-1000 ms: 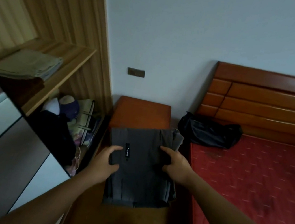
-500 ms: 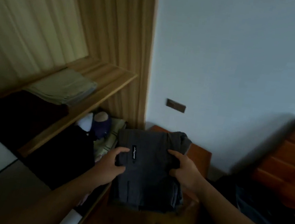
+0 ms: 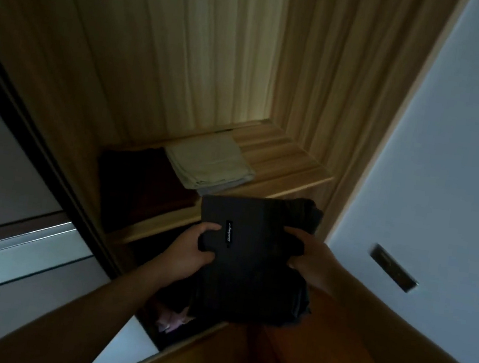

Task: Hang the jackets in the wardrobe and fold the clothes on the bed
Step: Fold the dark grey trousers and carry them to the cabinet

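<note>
A folded dark grey garment (image 3: pixel 255 257) with a small black label is held up in front of the open wardrobe. My left hand (image 3: pixel 191 250) grips its left edge, thumb on top. My right hand (image 3: pixel 311 260) grips its right edge. The garment hangs just below and in front of the wooden wardrobe shelf (image 3: pixel 289 170). On that shelf lie a folded beige cloth (image 3: pixel 210 163) and, to its left, a folded dark reddish cloth (image 3: pixel 142 183).
A grey sliding wardrobe door (image 3: pixel 6 210) stands at the left. Below the shelf is a dark compartment with something pink (image 3: pixel 171 319) in it. A wall switch plate (image 3: pixel 394 267) sits on the pale wall at the right. Brown wood fills the bottom.
I have turned left and up from the bed to the wardrobe. Both hands have lifted the folded grey garment toward the shelf, keeping the same grip.
</note>
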A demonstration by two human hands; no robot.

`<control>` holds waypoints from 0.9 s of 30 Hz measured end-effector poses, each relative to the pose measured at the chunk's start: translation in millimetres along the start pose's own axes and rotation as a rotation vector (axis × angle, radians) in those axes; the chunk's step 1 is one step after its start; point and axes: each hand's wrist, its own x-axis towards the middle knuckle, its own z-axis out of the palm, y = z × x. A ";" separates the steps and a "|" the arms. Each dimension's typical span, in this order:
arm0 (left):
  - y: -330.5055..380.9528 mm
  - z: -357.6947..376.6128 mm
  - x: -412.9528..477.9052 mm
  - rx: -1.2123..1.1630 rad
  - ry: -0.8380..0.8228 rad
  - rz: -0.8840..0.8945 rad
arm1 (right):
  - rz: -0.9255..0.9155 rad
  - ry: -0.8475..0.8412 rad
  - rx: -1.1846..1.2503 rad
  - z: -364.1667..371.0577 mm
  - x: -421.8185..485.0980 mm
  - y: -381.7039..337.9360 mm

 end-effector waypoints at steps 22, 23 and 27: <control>-4.2 -111.8 203.6 -0.138 0.370 -0.115 | -0.269 -0.045 -0.088 -18.5 281.8 -138.4; -4.8 -116.2 211.3 -0.136 0.385 -0.120 | -0.282 -0.051 -0.109 -19.4 290.3 -145.0; -3.0 -128.9 237.0 -0.142 0.435 -0.144 | -0.347 -0.067 -0.125 -21.0 320.0 -163.8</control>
